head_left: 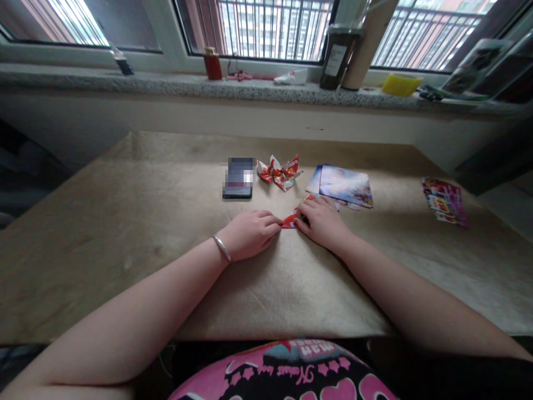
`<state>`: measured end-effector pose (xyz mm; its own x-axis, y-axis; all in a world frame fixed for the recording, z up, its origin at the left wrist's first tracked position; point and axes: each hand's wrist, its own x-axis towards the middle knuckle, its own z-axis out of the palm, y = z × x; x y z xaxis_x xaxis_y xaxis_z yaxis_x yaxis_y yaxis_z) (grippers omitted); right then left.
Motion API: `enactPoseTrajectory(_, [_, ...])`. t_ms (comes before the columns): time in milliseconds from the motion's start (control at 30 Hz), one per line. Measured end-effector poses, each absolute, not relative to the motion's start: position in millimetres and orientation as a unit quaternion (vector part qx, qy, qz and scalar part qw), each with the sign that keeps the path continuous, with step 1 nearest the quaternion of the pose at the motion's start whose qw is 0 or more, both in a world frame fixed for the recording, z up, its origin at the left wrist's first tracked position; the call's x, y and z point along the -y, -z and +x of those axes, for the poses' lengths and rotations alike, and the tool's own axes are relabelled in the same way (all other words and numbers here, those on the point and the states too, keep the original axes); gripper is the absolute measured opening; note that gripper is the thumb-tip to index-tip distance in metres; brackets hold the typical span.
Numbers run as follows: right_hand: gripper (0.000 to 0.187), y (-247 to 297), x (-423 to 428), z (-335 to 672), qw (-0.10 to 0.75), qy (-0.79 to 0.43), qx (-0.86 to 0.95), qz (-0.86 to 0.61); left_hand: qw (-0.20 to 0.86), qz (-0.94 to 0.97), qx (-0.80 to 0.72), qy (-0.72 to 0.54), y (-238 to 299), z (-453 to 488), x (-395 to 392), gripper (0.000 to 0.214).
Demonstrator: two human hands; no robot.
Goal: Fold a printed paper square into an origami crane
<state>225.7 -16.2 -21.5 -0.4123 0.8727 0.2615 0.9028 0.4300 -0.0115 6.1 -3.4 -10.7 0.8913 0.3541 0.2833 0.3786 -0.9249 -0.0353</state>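
A small folded piece of red printed paper (290,220) lies on the table between my hands. My left hand (255,234), with a silver bangle at the wrist, pinches its left corner at the fingertips. From the right, my right hand (323,221) holds the same paper with curled fingers and covers much of it. Just beyond my hands sits a red and white folded paper shape (280,172) with several pointed petals. To its left lies a phone (239,179), its screen blurred. A stack of picture cards (346,184) is behind my right hand, partly hidden by it.
More colourful printed cards (444,201) lie at the table's right. A tan cloth covers the table (125,222). Along the stone windowsill (166,86) stand a red bottle (212,64), a dark jar (339,58), a cardboard tube (366,50) and a yellow sponge-like block (401,85).
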Motion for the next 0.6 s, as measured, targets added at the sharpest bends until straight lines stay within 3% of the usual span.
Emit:
enactPoseTrajectory(133, [0.025, 20, 22, 220, 0.120, 0.086, 0.853, -0.501, 0.027, -0.969, 0.192, 0.151, 14, 6, 1, 0.021])
enactPoseTrajectory(600, [0.016, 24, 14, 216, 0.154, -0.066, 0.821, -0.545, 0.014, -0.976, 0.158, 0.149, 14, -1, -8, 0.020])
